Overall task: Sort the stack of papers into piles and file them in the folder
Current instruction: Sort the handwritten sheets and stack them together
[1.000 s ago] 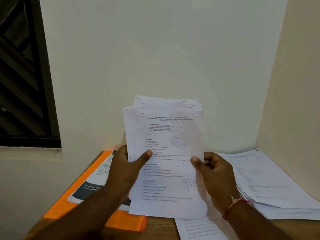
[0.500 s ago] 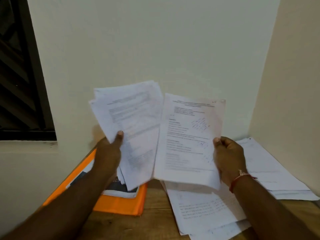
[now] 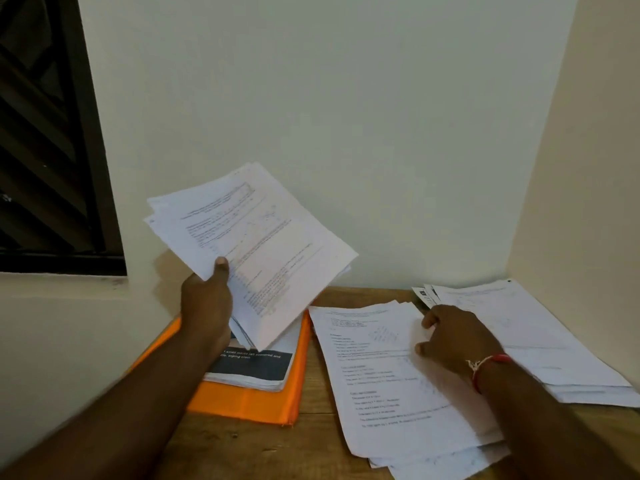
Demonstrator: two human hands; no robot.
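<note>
The sheet that had been up in the air in the person's right hand (image 3: 453, 337) half a second before was now down flat on the middle pile (image 3: 381, 382), topmost there. That hand lay over the sheet's right edge with loosely curled fingers. From where I stood I could not tell whether it was still pinching the edge or only resting on it. A red thread bracelet (image 3: 486, 363) showed at the wrist.

The left hand (image 3: 207, 299) was well apart from the right, raised over the left side of the worktop (image 3: 242, 448). It was clamped on the unsorted stack of papers (image 3: 256, 251), thumb on the top page, the sheets tilted and slightly fanned. Since the moment before, the stack had swung further over to the left.

Below it the orange folder (image 3: 249, 405) lay closed on the worktop, with a printed bundle (image 3: 256, 368) (dark band across its cover) resting on it. A second sorted pile (image 3: 540, 344) sat against the right-hand wall, just beside the middle one.

So one more page had been sorted, I judged. A fair stack remained in hand, and nothing had gone into the folder, so filing looked some way off.
</note>
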